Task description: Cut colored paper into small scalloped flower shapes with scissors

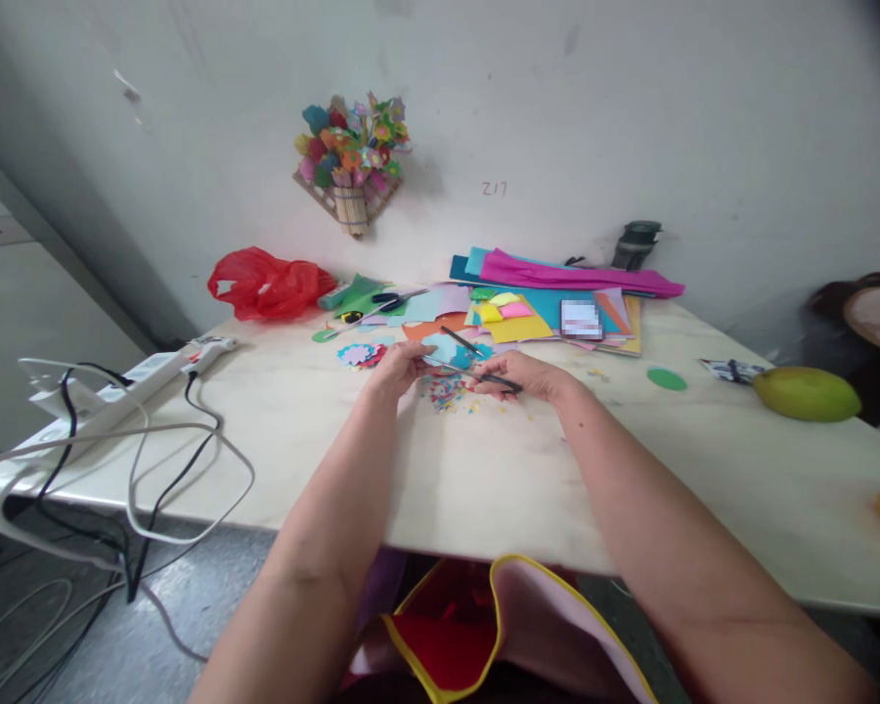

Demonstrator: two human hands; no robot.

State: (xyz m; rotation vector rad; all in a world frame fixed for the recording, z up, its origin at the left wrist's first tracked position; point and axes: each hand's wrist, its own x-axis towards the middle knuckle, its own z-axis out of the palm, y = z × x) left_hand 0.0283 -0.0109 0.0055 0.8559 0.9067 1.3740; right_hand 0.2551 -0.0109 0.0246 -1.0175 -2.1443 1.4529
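My right hand [532, 374] is closed around the dark handles of a pair of scissors [511, 385], whose blade points left toward my other hand. Between the fingers of my left hand [402, 366] is a light blue piece of paper [440, 347], close to the blade. Whether the blades touch the paper I cannot tell. Small multicoloured paper scraps [451, 394] lie on the table under both hands. Just beyond them are a dark pen [461, 341] and, left of my left hand, scalloped paper cut-outs [359, 355] in blue, pink and red.
Coloured paper sheets [539, 328], a second pair of scissors [388, 302] and a red plastic bag [268, 284] lie toward the wall. A power strip [136, 376] with loose cables is at left. On the right are a green oval [666, 378] and a mango-like fruit [807, 393].
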